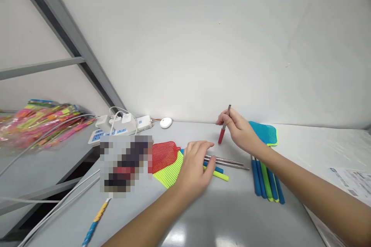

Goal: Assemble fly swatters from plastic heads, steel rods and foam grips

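Note:
My right hand [237, 128] pinches a thin metal rod with a red grip [222, 136], holding it steeply tilted, red end down, above the grey table. Fingers stretched out, my left hand [194, 164] lies over a group of fly swatters and hides part of them. From under it show a red mesh head [164, 157], a yellow-green mesh head [169, 173], bare metal rods [228, 162] and a yellow-green handle [221, 176]. Beneath my right forearm lie several swatters with blue and green handles [256, 179]; a blue mesh head [265, 133] sits behind them.
At the left are a power strip [97, 136] with white plugs and cables, and a white oval device [165, 122]. Plastic-wrapped colourful items [49, 123] lie farther left. A blurred-out object has a blue-and-yellow wrapped cord [95, 224]. Printed sheeting [352, 181] covers the right side; a white wall stands behind.

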`<state>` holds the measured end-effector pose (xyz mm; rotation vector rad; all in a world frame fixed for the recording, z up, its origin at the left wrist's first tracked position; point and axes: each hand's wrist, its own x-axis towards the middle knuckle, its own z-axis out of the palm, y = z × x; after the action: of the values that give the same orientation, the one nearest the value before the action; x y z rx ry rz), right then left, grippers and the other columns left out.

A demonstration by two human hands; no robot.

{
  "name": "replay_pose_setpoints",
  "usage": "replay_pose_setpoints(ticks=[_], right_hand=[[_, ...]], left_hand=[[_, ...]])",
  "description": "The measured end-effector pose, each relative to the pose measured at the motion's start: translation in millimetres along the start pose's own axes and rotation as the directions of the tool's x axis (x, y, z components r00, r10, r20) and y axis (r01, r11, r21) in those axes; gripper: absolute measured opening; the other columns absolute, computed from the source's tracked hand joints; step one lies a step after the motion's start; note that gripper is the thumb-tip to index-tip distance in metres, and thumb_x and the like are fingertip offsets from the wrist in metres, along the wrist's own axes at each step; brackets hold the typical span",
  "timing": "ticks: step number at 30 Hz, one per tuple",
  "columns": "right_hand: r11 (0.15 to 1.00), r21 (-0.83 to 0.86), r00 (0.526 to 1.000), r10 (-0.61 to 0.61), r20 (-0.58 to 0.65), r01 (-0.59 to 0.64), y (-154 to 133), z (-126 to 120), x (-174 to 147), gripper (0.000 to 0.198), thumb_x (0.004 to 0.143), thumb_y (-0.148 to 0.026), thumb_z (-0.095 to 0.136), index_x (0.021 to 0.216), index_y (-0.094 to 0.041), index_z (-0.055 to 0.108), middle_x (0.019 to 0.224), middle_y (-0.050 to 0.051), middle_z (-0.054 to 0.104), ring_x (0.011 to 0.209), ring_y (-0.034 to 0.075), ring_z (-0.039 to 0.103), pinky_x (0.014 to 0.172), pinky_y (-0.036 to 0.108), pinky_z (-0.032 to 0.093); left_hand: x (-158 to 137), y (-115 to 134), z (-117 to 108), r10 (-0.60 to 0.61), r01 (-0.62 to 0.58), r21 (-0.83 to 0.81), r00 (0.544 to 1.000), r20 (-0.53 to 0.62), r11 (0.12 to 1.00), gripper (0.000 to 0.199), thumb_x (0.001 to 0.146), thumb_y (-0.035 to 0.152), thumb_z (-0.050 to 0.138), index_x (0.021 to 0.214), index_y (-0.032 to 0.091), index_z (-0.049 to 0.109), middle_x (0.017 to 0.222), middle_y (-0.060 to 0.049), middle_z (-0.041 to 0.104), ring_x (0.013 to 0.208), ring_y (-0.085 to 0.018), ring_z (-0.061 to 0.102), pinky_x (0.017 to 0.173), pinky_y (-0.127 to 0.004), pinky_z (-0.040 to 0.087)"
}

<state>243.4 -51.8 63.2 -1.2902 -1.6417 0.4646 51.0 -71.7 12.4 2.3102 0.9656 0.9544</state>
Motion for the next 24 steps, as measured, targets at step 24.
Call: replay_pose_setpoints(ticks=[24], right_hand=[[0.973, 0.225, 0.997, 0.041, 0.071, -0.056, 45, 11, 10, 0.030, 0.100, -0.051, 0.028, 0.092, -0.025, 0.038, 0.075, 0.000, 0.065, 0.095, 0.021, 0.070, 0.087, 0.036, 0.048]], left_hand=[[6, -9, 1, -0.065, 0.063, -0.044, 0.997, -0.046, 0.997, 0.022, 0.091, 0.020, 0.049, 0.112, 0.025, 0.055, 0.114, -0.007, 0.060, 0.110, -0.025, 0.050, 0.089, -0.040, 0.044]])
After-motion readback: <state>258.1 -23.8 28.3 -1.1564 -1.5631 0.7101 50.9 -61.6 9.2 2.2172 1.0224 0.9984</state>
